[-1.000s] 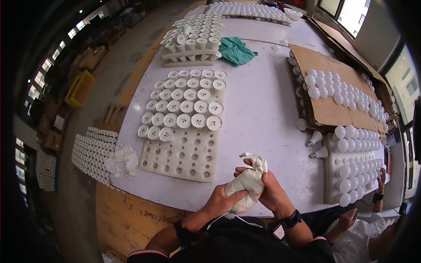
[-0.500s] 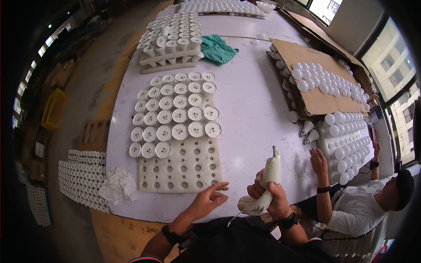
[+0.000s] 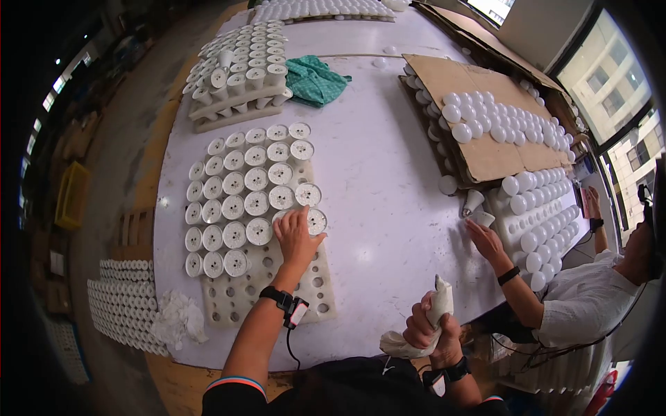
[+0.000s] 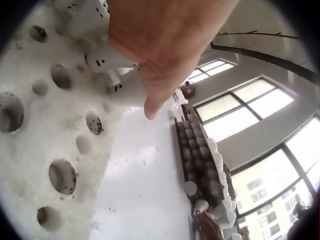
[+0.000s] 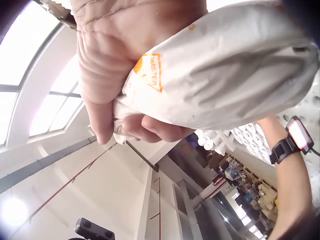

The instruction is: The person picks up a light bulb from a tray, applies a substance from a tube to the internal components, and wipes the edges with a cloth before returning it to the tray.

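Observation:
My right hand (image 3: 419, 327) grips a soft white piping bag (image 3: 441, 301) with a dark narrow tip pointing up. In the right wrist view the bag (image 5: 225, 65) bulges out of the curled fingers and carries orange print. Over the tray of white bulb housings, my left hand (image 3: 297, 241) holds a round housing (image 3: 317, 222) at the right edge between thumb and fingers. From the left wrist, the thumb lies along a housing (image 4: 129, 90) and the other fingertips are hidden. Bare holes show in the pale tray (image 4: 30, 155) nearest me.
Stacked trays of housings (image 3: 236, 83) stand at the back left beside a green cloth (image 3: 316, 81). White bulb domes sit on cardboard (image 3: 513, 156) and a tray (image 3: 510, 225) at right. Another person's hand (image 3: 485, 239) reaches there. A crumpled white cloth (image 3: 178, 320) lies front left.
Both hands held the bag at first. My left hand let go and moved forward to the housings, while the right kept the bag. The other person's hand reached toward loose housings at right.

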Available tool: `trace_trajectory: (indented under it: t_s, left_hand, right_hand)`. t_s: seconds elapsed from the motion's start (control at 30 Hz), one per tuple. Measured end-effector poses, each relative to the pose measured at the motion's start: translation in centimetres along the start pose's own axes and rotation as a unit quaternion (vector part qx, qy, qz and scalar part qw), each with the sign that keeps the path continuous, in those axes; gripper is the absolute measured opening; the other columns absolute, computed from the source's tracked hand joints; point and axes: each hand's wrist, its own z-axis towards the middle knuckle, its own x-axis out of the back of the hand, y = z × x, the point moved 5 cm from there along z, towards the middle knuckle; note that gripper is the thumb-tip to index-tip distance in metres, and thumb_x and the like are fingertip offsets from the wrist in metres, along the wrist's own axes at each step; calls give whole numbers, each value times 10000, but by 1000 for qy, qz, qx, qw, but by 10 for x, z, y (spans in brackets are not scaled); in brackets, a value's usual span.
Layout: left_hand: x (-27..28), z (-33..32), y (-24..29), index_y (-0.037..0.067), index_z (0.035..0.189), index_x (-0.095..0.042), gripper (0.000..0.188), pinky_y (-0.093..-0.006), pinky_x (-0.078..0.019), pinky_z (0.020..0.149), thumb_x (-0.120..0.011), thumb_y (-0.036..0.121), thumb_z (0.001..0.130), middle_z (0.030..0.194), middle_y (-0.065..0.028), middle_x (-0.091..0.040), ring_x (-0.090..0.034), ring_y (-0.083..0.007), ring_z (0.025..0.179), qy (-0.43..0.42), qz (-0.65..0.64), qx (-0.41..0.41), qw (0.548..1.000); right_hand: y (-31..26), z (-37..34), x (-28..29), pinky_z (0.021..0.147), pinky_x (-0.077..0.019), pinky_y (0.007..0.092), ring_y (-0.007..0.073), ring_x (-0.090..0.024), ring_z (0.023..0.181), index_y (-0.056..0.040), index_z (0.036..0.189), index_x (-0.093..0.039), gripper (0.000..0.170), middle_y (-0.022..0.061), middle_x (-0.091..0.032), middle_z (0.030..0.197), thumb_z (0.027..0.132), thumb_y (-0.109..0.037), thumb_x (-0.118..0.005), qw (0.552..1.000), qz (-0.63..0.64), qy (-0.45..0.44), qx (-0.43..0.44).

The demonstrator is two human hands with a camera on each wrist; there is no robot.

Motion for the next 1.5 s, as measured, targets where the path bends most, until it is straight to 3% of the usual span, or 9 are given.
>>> trace_trajectory:
  t_s: [0.2, 0.4, 0.53, 0.67, 0.7, 0.8, 0.9, 1.17, 1.5]
  left_hand:
    - [60, -25, 18, 60, 1237, -375, 751, -458, -248, 1000, -750, 210, 604, 1153, -125, -463, -390, -269, 1149, 135, -138, -29, 981]
    - [189, -130, 15, 53, 1373, -110, 1048, -345, -519, 622, -728, 456, 629, 1047, -103, -483, -587, -198, 738, 246, -665, 185, 680]
    - [237, -228, -5, 49, 1345, -205, 948, -250, -447, 404, -758, 322, 624, 961, -117, -527, -552, -129, 559, 190, -582, 295, 733]
    - [118, -549, -87, 50, 1194, -390, 620, -278, -400, 428, -695, 155, 664, 740, -65, -539, -483, -118, 511, -132, -34, 646, 751]
    - [105, -691, -71, -9, 1138, -471, 663, -325, -493, 618, -752, 228, 586, 842, -180, -631, -620, -165, 737, -156, -209, 761, 594]
    - [129, -915, -4, 107, 1039, -624, 433, -304, -485, 617, -726, 221, 634, 860, -72, -656, -613, -107, 711, -267, -356, 471, 761]
    - [204, -827, 32, 18, 588, -565, 334, -276, -410, 398, -705, 303, 693, 557, -66, -558, -532, -140, 453, -111, -142, 903, 391]
    - [222, -538, -43, 52, 1046, -453, 345, -213, -346, 368, -595, 266, 816, 783, -47, -531, -443, -94, 439, 300, -316, 635, 638]
    - [261, -501, -21, 85, 1139, -434, 391, -196, -318, 478, -444, 395, 900, 883, -24, -537, -416, -77, 587, 545, -482, 438, 529]
  right_hand:
    - [-3, 8, 8, 417, -314, 245, 118, -414, 445, -29, 879, -493, 383, 68, -467, 588, 719, -337, -655, 988, -137, 52, -54]
    - [5, 22, 17, 410, -306, 251, 117, -430, 445, -32, 869, -500, 369, 54, -475, 578, 710, -315, -675, 980, -152, 25, -126]
    - [24, 34, 17, 410, -316, 247, 115, -428, 426, -10, 854, -516, 348, 60, -488, 564, 715, -292, -663, 956, -200, -8, -213]
    - [30, 40, 6, 407, -318, 248, 115, -419, 410, 1, 850, -522, 358, 63, -486, 544, 711, -298, -661, 929, -251, -78, -260]
    - [28, 38, 5, 405, -319, 251, 115, -416, 407, 8, 857, -523, 372, 62, -483, 538, 710, -305, -663, 924, -267, -83, -260]
    - [27, 35, -2, 396, -311, 243, 108, -406, 398, 27, 875, -525, 436, 56, -474, 526, 712, -353, -664, 918, -299, -89, -243]
    - [39, 38, 5, 382, -296, 213, 95, -408, 402, 46, 905, -523, 512, 59, -483, 532, 730, -418, -650, 927, -272, -97, -239]
    - [59, 38, -41, 379, -335, 226, 116, -462, 434, 6, 802, -494, 506, 106, -531, 608, 711, -465, -656, 873, -411, -133, -226]
    - [62, 25, -43, 523, -438, 258, 155, -555, 569, 22, 861, -551, 396, 82, -565, 693, 696, -300, -712, 819, -510, -204, -166]
